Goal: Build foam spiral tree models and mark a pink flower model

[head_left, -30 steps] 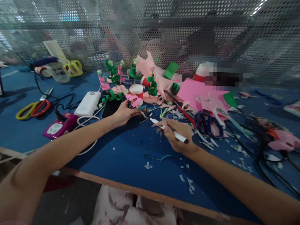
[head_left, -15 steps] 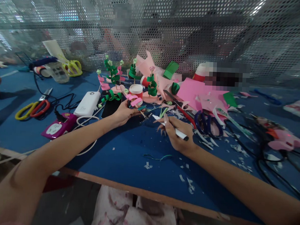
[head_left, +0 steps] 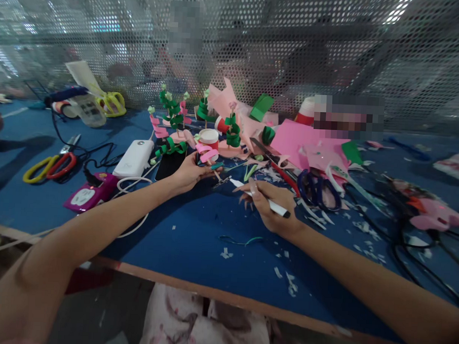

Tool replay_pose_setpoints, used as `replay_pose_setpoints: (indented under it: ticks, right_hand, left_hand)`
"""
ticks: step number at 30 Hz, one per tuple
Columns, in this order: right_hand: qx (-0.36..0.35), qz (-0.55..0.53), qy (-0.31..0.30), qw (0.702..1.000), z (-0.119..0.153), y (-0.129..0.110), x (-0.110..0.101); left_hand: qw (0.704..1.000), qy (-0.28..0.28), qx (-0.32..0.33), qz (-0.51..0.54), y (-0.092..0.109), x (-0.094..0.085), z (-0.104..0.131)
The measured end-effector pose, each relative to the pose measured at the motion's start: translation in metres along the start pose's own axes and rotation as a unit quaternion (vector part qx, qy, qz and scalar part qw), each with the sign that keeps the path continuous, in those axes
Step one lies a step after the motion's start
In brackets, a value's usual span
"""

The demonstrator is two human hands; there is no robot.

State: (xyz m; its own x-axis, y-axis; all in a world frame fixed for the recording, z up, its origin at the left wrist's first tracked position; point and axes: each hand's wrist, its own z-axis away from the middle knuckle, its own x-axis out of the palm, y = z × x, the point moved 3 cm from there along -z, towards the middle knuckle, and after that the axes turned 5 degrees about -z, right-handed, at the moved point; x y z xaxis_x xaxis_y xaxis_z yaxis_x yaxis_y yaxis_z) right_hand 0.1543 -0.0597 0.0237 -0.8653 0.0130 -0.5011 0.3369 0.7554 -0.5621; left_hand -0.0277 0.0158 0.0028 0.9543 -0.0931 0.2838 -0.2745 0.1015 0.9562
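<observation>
My left hand (head_left: 187,173) is closed around a thin wooden stick wrapped in a pink paper spiral (head_left: 206,153). A small teal piece (head_left: 216,166) sticks out by its fingertips; its kind is unclear. In my right hand (head_left: 274,207) is a white marker pen (head_left: 278,208) with a black end. The pen's tip points left, close to the stick's lower end, and I cannot tell whether they touch. Behind my left hand stand sticks with green paper spirals (head_left: 174,116) and a red-and-white tub (head_left: 209,136).
Blue-handled scissors (head_left: 320,190) lie among paper scraps and pink paper (head_left: 293,142). On the left are red-and-yellow scissors (head_left: 50,166), a white power bank (head_left: 134,157) and a purple power socket (head_left: 89,192) with cables. A perforated metal screen (head_left: 258,46) borders the blue table's back.
The marker's tip has shifted slightly left and down, nearer the stick. My left hand has stayed almost still.
</observation>
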Motion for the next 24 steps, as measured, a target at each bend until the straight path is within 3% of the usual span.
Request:
replay_pose_setpoints:
  ticks: [3, 7, 12, 19, 24]
  right_hand:
    - [-0.011, -0.008, -0.018, 1.000, 0.0005, -0.0008, 0.0003]
    - [0.008, 0.020, 0.026, 0.999, -0.0005, -0.0009, -0.0021]
    - [-0.006, 0.006, -0.007, 1.000, 0.0005, -0.0003, 0.0003]
    - [0.019, 0.020, 0.021, 0.999, -0.0014, -0.0021, -0.0011]
    - [0.004, -0.003, -0.006, 1.000, 0.0000, -0.0012, -0.0008]
  left_hand:
    - [1.000, -0.001, -0.001, 0.000, 0.0010, 0.0007, 0.0005]
    - [1.000, -0.007, -0.002, 0.003, 0.0004, 0.0006, 0.0002]
    - [1.000, -0.009, 0.001, 0.004, 0.0000, 0.0001, 0.0009]
    - [1.000, -0.005, -0.001, 0.000, 0.0010, 0.0009, 0.0006]
    - [1.000, -0.004, -0.003, 0.002, 0.0016, 0.0010, 0.0017]
